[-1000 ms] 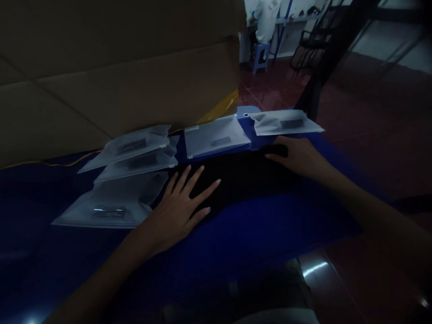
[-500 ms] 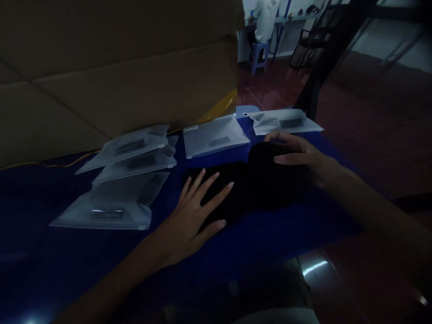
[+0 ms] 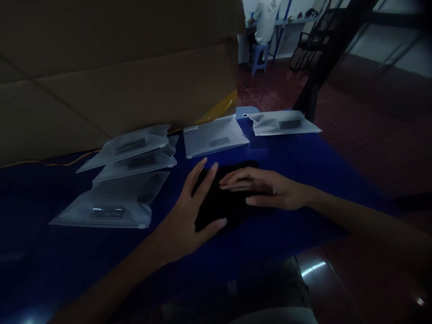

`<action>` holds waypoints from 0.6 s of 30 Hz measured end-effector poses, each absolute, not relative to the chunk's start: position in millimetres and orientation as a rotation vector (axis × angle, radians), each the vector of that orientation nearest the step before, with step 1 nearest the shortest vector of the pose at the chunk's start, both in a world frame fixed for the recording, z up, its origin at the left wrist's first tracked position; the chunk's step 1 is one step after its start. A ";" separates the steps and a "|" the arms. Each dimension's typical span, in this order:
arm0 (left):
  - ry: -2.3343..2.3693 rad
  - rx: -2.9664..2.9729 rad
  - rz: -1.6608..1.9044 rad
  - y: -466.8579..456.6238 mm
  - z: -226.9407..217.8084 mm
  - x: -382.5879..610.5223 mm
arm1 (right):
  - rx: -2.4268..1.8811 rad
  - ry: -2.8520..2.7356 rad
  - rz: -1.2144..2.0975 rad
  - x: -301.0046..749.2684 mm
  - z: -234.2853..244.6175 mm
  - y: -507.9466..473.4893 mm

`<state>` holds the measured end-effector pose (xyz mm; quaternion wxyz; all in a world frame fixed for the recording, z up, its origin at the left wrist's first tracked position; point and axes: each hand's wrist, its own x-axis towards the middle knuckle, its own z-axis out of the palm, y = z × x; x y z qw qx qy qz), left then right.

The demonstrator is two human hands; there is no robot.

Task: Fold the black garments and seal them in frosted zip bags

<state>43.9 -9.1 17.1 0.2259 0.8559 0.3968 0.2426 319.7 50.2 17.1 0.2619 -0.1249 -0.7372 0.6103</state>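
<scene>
A folded black cloth [image 3: 219, 202] lies on the blue table [image 3: 290, 162] in dim light. My left hand [image 3: 191, 211] rests at the cloth's left edge with fingers stretched out and slightly raised. My right hand [image 3: 266, 189] lies flat on top of the cloth, fingers extended and pointing left, almost touching the left hand's fingertips. Neither hand grips anything.
Several frosted plastic bags lie behind the cloth: a stack at left [image 3: 114, 198], one in the middle [image 3: 216, 135], one at right [image 3: 283, 122]. A big cardboard box [image 3: 118, 67] stands at the back left. A seated person [image 3: 265, 20] is far away.
The right hand has folded the cloth's right part over to the left and now presses it flat. The cloth is shorter. The left hand stayed near its left edge.
</scene>
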 end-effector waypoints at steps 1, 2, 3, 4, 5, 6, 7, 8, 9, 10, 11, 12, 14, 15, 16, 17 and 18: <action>1.123 2.413 0.664 -7.5 15.8 43.5 | -0.341 -2.100 1.523 320.1 17.4 50.1; 1.141 2.473 0.657 -5.6 14.4 42.5 | -0.360 -2.184 1.337 320.6 16.8 50.1; 1.144 2.538 0.645 -3.5 12.9 40.9 | -0.386 -2.241 1.110 321.3 15.2 50.3; 1.133 2.605 0.632 -1.4 11.6 38.8 | -0.404 -2.276 0.870 322.0 12.9 50.5; 1.113 2.675 0.611 0.5 10.4 36.4 | -0.415 -2.292 0.647 322.6 10.1 50.7; 1.090 2.746 0.575 2.1 9.6 34.1 | -0.427 -2.303 0.470 323.1 7.2 50.7; 1.064 2.810 0.532 3.2 9.1 31.9 | -0.446 -2.323 0.350 323.3 4.5 50.6; 1.042 2.859 0.488 3.7 8.9 30.3 | -0.476 -2.362 0.290 323.3 2.3 50.1; 1.032 2.890 0.449 3.7 9.1 29.3 | -0.519 -2.421 0.279 323.1 0.7 49.3; 1.028 2.910 0.414 3.4 9.5 28.8 | -0.565 -2.495 0.298 322.8 -0.3 48.3; 1.029 2.921 0.384 2.8 10.0 28.9 | -0.609 -2.577 0.329 322.4 -0.7 47.1; 1.030 2.925 0.359 2.3 10.6 29.3 | -0.635 -2.655 0.359 322.1 -0.7 45.9; 1.024 2.927 0.312 2.0 11.6 30.3 | -0.649 -2.766 0.391 322.1 0.1 44.5; 1.013 2.927 0.291 2.4 12.0 30.6 | -0.653 -2.792 0.395 322.8 0.8 44.7; 0.996 2.925 0.271 3.2 12.2 30.6 | -0.658 -2.807 0.399 324.0 1.4 45.5; 0.982 2.920 0.251 4.3 12.2 30.4 | -0.662 -2.816 0.405 325.9 2.0 47.1; 0.971 2.909 0.230 5.5 12.1 30.0 | -0.661 -2.821 0.415 328.4 2.4 49.3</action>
